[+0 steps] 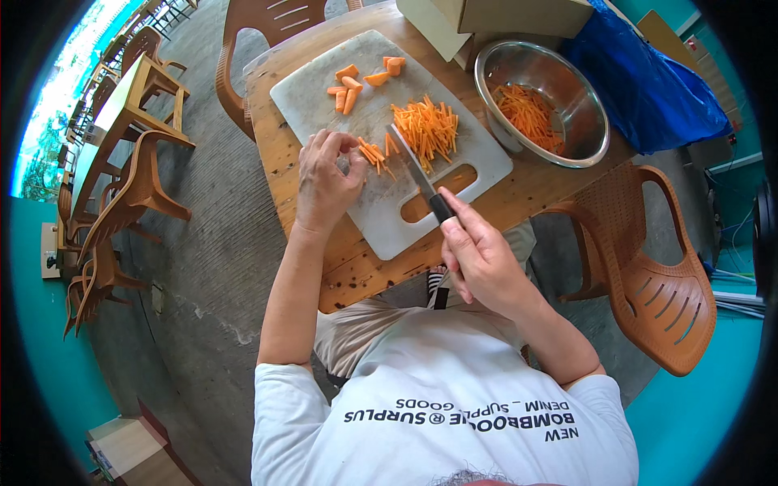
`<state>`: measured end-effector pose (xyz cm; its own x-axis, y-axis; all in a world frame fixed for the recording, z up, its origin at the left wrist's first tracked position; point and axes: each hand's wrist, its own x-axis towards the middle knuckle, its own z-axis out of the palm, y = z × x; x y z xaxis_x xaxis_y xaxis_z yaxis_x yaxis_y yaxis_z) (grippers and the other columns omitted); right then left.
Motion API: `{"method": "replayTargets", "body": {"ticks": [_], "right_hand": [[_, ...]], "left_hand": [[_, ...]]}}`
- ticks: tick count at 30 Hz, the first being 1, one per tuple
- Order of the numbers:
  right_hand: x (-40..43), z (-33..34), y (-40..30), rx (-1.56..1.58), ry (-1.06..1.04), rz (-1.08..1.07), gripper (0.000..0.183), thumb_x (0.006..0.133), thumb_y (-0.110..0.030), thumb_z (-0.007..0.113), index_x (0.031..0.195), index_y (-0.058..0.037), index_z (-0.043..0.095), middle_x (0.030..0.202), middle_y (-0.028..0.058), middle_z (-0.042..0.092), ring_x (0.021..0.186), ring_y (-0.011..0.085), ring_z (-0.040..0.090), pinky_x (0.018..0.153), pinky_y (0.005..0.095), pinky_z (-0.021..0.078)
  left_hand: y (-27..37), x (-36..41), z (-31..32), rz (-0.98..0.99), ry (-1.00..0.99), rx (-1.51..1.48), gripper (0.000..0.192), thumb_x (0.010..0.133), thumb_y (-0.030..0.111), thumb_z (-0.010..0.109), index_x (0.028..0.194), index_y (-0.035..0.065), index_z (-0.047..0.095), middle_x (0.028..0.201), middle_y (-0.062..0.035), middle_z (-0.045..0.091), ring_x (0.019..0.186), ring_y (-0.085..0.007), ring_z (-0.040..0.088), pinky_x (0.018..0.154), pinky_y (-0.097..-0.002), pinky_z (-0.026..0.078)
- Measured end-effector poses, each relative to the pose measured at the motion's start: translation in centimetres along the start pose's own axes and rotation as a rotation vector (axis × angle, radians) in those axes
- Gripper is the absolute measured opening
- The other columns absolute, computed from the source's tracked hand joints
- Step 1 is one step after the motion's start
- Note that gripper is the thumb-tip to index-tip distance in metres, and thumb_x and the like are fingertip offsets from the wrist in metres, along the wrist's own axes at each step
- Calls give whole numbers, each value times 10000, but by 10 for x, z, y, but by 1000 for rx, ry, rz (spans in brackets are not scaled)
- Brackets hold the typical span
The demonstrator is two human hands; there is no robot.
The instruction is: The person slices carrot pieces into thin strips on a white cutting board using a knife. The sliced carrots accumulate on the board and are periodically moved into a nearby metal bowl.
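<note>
My right hand (480, 258) grips the black handle of a kitchen knife (414, 163), its blade slanting up and left over a white plastic cutting board (389, 234). A heap of carrot matchsticks (428, 130) lies just right of the blade. Left of the blade, a few loose carrot strips (374, 155) lie beside my left hand (327, 173). That hand is over the board with thumb and forefinger curved and a gap between them; whether a fingertip touches a strip is unclear. Peeled carrot chunks (347, 91) sit towards the board's far end.
A stainless steel bowl (516, 136) with carrot shreds (529, 118) stands right of the board on the wooden table (346, 273). Behind it are a cardboard box (523, 15) and a blue plastic sheet (650, 91). Brown plastic chairs (662, 285) stand around the table.
</note>
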<state>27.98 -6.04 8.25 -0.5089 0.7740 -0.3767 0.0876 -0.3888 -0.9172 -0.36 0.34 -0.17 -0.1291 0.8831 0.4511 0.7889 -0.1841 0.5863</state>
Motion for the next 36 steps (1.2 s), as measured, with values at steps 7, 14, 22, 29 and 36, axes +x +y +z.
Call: {"method": "replayTargets", "body": {"ticks": [7,14,22,29,36], "right_hand": [[-9,-4,-10,-44,-34,24,612,1243,-285,468,1795,-87,294,827,7,533,486,54,463,451,220,456],[-7,-9,-6,-6,-38,63,619,1238,-275,483,1793,-70,299,796,-16,526,496,48,460,454,243,447],[-11,-7,-10,-30,-58,43,622,1240,-267,476,1795,-62,284,787,-21,526,505,44,461,460,242,442],[-9,3,-8,-5,-126,69,622,1243,-267,465,1795,-55,272,806,-1,541,491,48,463,458,226,445],[-1,-3,-9,3,-78,69,617,1240,-275,473,1788,-54,295,822,4,549,494,55,472,457,227,453]], "left_hand": [[10,-2,-5,93,-24,82,230,922,140,753,1132,48,749,1139,-112,669,1125,-303,640,1079,-455,512],[10,-3,-5,115,-94,72,309,923,177,754,1218,91,789,1207,-116,651,1218,-332,604,1132,-482,472],[4,0,-2,114,63,10,239,939,148,741,1167,83,771,1152,-106,666,1169,-316,633,1104,-453,483],[5,-1,-13,63,-51,5,192,918,140,780,1079,67,704,958,-58,663,905,-242,648,983,-418,505],[14,-3,-23,62,-155,50,214,921,178,794,1075,81,682,940,-53,646,929,-242,651,967,-410,477]]}}
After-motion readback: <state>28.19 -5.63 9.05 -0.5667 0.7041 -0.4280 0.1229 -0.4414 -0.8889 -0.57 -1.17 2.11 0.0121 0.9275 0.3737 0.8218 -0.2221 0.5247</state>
